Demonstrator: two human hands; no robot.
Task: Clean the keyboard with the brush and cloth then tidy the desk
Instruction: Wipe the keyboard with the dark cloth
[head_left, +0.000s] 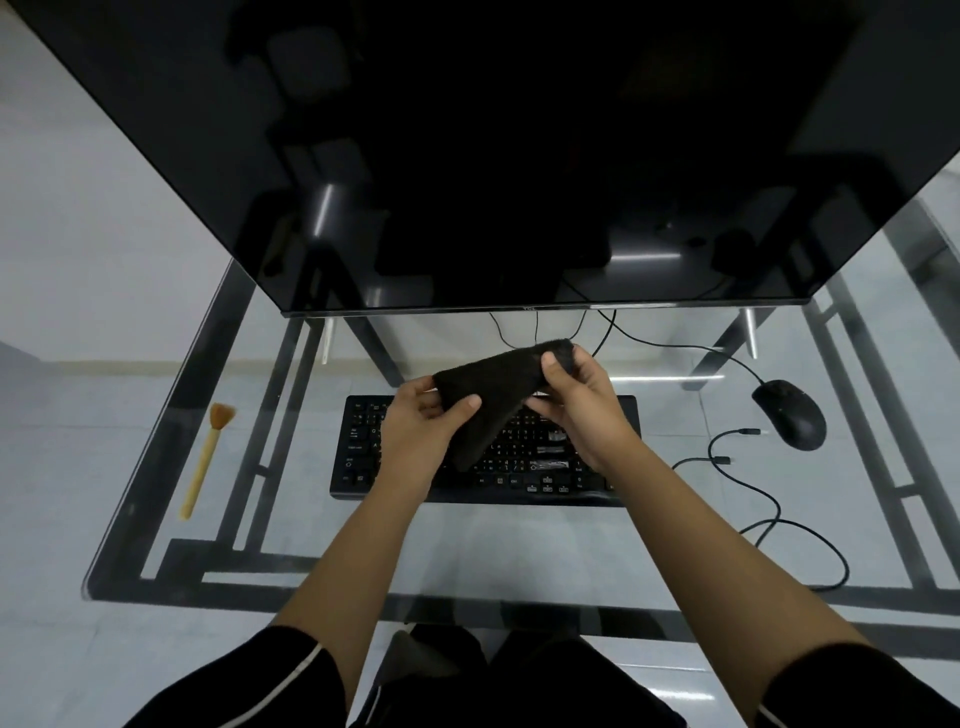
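A black keyboard (363, 467) lies on the glass desk (467, 551) in front of the monitor. Above it I hold a dark cloth (493, 389) stretched between both hands. My left hand (421, 431) pinches its lower left edge with the thumb on top. My right hand (582, 405) grips its upper right corner. A lower corner of the cloth hangs down over the keys. A wooden brush (205, 460) with tan bristles lies on the desk's left side, bristles pointing away from me, apart from both hands.
A large dark monitor (493, 156) fills the far half of the desk. A black mouse (789, 421) sits right of the keyboard, and loose black cables (769, 499) curl across the right side. The desk's front edge runs just above my knees.
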